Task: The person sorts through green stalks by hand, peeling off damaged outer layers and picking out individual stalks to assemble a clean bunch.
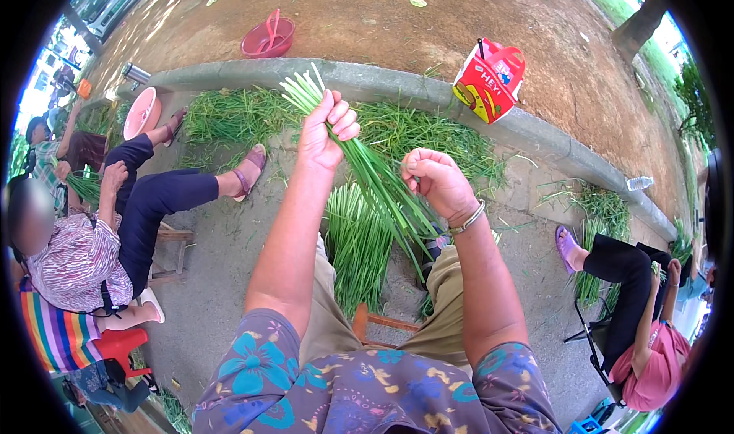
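A bunch of long green chives [367, 156] is gripped in my left hand [328, 127]. Its pale stalk ends stick out beyond the thumb, and the leaves trail down to the right. My right hand [438, 185], with a bracelet at the wrist, hovers beside the leaves with fingertips curled together. Whether a thin blade is pinched there is too small to tell. Below, between my legs, a thick heap of chives [358, 250] lies on the pavement, pale ends pointing away from me.
Loose green trimmings [424, 139] lie along a concrete curb [390, 87]. A red carry box [487, 81] stands on the curb, and a red basin [268, 37] sits on the soil beyond. Seated people flank me, one in a patterned blouse [74, 268], another in pink [651, 365].
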